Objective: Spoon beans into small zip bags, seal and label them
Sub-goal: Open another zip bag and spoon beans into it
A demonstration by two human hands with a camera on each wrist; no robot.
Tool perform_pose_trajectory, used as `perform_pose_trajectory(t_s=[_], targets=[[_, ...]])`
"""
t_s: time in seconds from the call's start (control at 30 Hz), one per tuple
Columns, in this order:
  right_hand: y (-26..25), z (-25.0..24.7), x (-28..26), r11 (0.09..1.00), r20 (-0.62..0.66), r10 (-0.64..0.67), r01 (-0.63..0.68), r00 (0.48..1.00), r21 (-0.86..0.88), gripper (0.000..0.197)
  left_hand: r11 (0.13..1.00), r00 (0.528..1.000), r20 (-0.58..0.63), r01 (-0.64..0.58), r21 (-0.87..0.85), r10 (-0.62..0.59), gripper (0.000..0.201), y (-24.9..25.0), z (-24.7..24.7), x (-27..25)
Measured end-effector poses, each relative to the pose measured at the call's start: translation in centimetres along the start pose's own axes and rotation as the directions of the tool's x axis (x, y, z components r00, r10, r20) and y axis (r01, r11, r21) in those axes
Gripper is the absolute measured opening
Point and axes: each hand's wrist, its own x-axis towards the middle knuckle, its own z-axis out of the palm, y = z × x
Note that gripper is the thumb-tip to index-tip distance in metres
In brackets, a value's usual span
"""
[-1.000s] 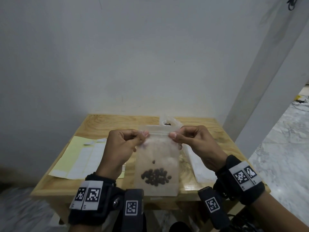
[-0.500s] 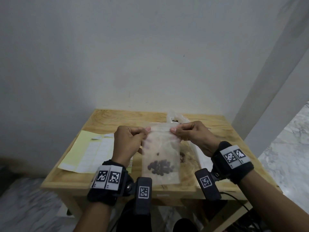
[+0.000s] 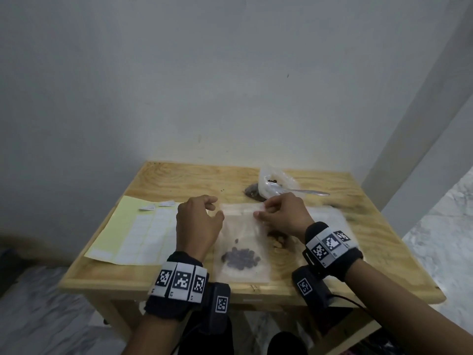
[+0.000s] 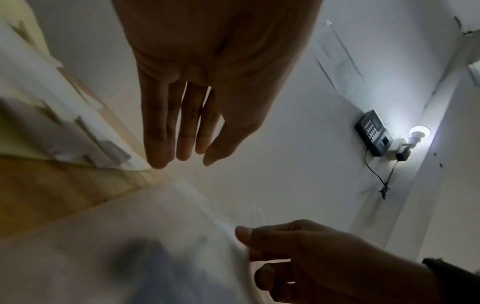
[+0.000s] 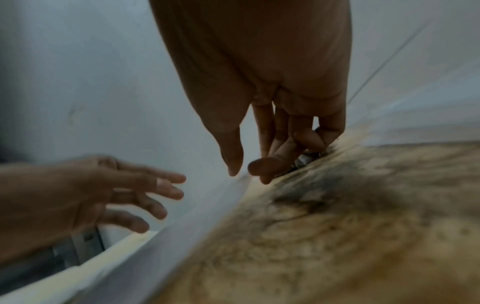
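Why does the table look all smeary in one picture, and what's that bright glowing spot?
Right wrist view: the wooden table is motion-blurred and too close to be sharp, though the right hand is clearer. Left wrist view: the glow is a lit bulb on the wall, flaring white; the zip bag is a blur. Head view: sharper, but dim, with edges bent by the wide lens.

Small clear plastic zip bag (image 3: 242, 242) flat on bench, dark beans (image 3: 240, 257) clustered near its bottom; yellow-backed white label sheet (image 3: 135, 231) left.
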Motion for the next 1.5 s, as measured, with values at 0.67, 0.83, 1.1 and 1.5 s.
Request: perform_pose_trajectory(t_s=[0.67, 0.83, 1.1, 1.5], targets=[[9.8, -14.4, -6.2, 0.897, -0.11, 0.299, -0.318, 0.948, -0.308, 0.032, 0.973, 0.931, 0.364, -0.115, 0.2, 0.035, 0.021, 12.2, 9.4, -5.2], [10.9, -13.1, -6.6, 0.927, -0.049, 0.322, -0.326, 0.945, -0.186, 0.04, 0.937, 0.912, 0.409, -0.125, 0.328, -0.022, 0.029, 11.0, 11.8, -6.4], [12.0, -13.1, -7.0, 0.949, -0.154, 0.316, -0.311, 0.936, 0.056, 0.022, 0.963, 0.937, 0.341, -0.025, 0.268, -0.071, 0.01, 11.0, 11.4, -6.6], [11.8, -12.4, -8.1, 0.97, -0.281, 0.211, -0.165, 0.936, 0.176, 0.019, 0.978, 0.952, 0.261, 0.187, -0.087, -0.159, 0.012, 10.8, 10.4, -7.0]])
